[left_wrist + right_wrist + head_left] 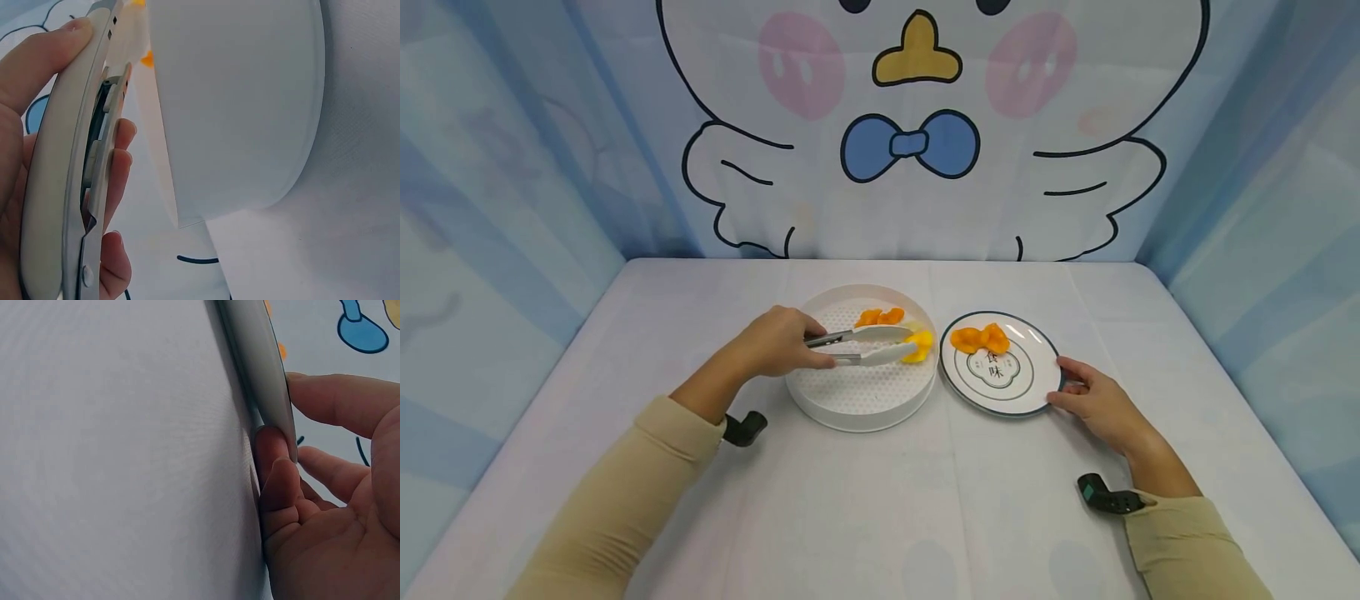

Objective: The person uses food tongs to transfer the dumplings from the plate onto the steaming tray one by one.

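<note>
My left hand (781, 342) grips metal tongs (47, 169) with pale handles, thumb on one arm and fingers on the other. The tongs' white tips reach over a round white container (842, 400) with a dotted inner surface, and stand apart close to a yellow piece (919, 346). Behind them in the container lies an orange lumpy piece (880, 317). My right hand (1097, 404) pinches the right rim of a white plate (1022, 387) with a dark blue edge, fingertips under it in the right wrist view (272, 447). An orange, bow-shaped piece (980, 338) lies on the plate.
A white cloth (880, 517) covers the table. Behind it hangs a curtain with a cartoon figure and a blue bow tie (910, 145); blue patterned curtains (1262, 250) stand along both sides. The container and plate sit side by side, their rims close together.
</note>
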Motion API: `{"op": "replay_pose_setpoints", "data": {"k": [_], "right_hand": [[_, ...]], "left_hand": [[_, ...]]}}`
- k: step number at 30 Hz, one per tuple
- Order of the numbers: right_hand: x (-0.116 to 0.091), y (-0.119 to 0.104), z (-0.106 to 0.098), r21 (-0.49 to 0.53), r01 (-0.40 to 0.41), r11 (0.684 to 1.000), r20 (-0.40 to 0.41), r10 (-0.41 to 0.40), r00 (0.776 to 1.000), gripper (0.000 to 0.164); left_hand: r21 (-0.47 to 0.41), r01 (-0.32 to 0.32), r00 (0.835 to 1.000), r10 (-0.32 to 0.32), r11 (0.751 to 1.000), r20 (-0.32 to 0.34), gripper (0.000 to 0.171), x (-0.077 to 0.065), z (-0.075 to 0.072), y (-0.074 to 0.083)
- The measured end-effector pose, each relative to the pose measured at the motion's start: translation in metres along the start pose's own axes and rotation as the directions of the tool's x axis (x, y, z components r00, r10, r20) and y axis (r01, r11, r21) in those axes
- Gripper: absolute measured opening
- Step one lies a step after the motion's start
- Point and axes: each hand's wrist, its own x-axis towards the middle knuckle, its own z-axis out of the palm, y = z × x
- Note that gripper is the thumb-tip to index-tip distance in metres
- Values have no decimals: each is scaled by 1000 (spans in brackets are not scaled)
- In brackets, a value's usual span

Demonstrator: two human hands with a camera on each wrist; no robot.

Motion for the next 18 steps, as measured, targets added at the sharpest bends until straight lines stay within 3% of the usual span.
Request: {"op": "replay_pose_setpoints", "data": {"k": [8,18], "right_hand": [[0,1,0,0,4,1000,2,-4,1000,79],[0,1,0,0,7,1000,0,-7,1000,79]], "left_hand": [[7,-10,1000,10,1000,-28,67,-2,-2,0],[-30,10,997,-12,999,-72,71,1,-6,13]]}}
